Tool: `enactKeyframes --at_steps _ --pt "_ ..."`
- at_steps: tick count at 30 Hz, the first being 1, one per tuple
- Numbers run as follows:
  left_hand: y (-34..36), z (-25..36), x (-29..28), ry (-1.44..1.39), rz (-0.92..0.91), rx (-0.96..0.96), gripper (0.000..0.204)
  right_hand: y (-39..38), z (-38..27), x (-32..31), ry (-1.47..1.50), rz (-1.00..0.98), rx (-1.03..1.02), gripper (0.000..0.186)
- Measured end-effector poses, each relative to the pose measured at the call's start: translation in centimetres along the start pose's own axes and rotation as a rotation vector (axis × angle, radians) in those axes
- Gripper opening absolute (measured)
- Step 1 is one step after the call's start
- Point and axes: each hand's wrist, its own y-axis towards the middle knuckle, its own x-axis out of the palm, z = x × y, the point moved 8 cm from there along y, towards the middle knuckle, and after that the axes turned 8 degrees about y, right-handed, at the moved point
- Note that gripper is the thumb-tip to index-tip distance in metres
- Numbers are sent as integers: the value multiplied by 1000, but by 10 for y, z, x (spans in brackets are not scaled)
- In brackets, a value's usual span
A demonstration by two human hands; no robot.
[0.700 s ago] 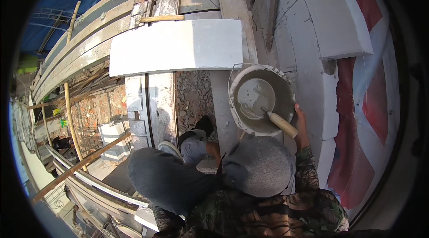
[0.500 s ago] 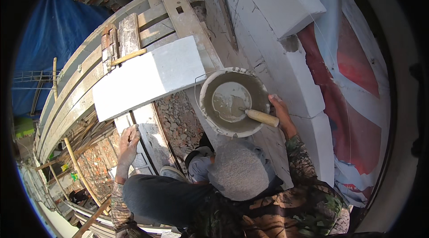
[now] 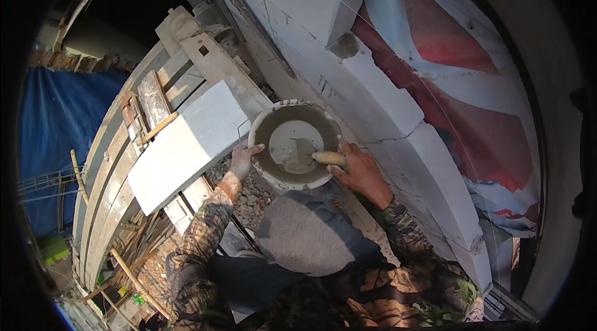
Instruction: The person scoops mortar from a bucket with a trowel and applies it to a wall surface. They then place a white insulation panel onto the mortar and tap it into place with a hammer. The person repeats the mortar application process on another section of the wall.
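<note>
Left hand (image 3: 241, 162) grips the bucket's (image 3: 298, 177) left rim; right hand's (image 3: 364, 172) hold by the trowel (image 3: 327, 158), I can't tell. Lopsided pulling could spill mortar (image 3: 296, 152).

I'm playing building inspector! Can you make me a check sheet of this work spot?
Surface: wooden planks, with a white block lying across them.
Job's things: a bucket with wet grey mix and a wooden-handled trowel in it.
Clutter: loose sticks and rubble below.
Hands: left hand holds the bucket's rim; right hand grips the trowel's handle.
Cables: nothing seen.
Surroundings: white block wall, red-and-white sheet, blue tarp.
</note>
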Motion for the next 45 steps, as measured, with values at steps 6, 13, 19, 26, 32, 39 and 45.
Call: enactKeyframes --at_steps 6,13,19,26,32,39,45 --pt "-5 -16 25 -597 63 -86 39 23 -25 41 -241 -226 -193 35" --pt "-46 11 40 -726 133 128 48 15 -25 12 -463 -174 -279 31" --pt "-47 16 28 -647 82 158 57 14 -58 18 -453 -4 -459 41" --pt "-45 22 29 -698 58 213 61 -11 -81 21 -712 -143 -703 50" --pt "-41 24 27 -565 90 166 65 6 -114 19 -990 39 -822 41" --pt "-31 13 22 -538 145 179 50 -9 -93 7 -848 -221 -698 52" --pt "-27 10 33 -519 103 163 27 23 -80 -3 -918 -89 -441 34"
